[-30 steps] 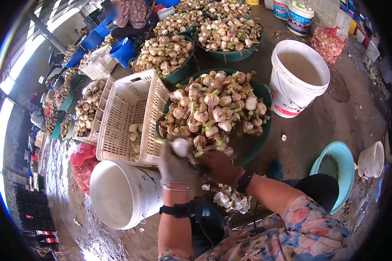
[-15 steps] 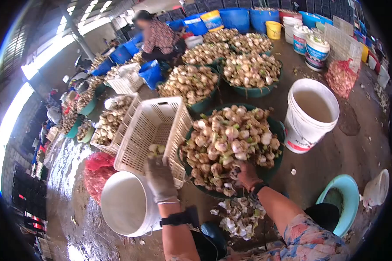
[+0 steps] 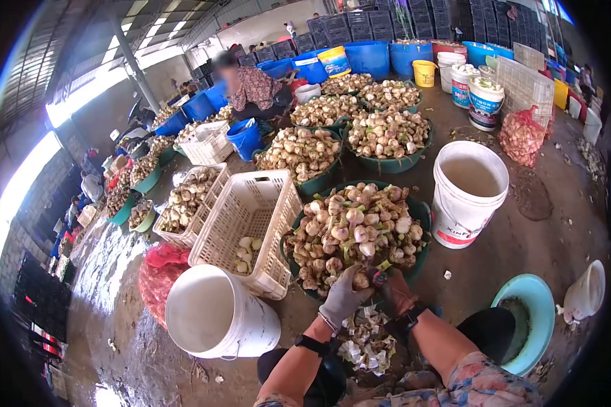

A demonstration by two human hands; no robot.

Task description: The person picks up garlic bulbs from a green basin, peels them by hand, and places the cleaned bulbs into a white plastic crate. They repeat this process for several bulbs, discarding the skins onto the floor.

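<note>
A green basin heaped with unpeeled garlic bulbs sits in front of me. My left hand, in a grey glove, closes around a garlic bulb at the heap's near edge. My right hand, in a dark reddish glove, presses against the same bulb from the right; its grip is hidden. A white slatted crate left of the basin holds several peeled bulbs. Torn garlic skins lie in a pile below my hands.
A white bucket lies tipped at the near left. An upright bucket of water stands to the right, with a teal basin nearer me. More garlic basins and a seated person are behind. The floor is wet.
My left hand, which reached into the white crate with a peeled bulb, has come back to the basin's near edge. My right hand stayed at the heap. The view has tilted upward.
</note>
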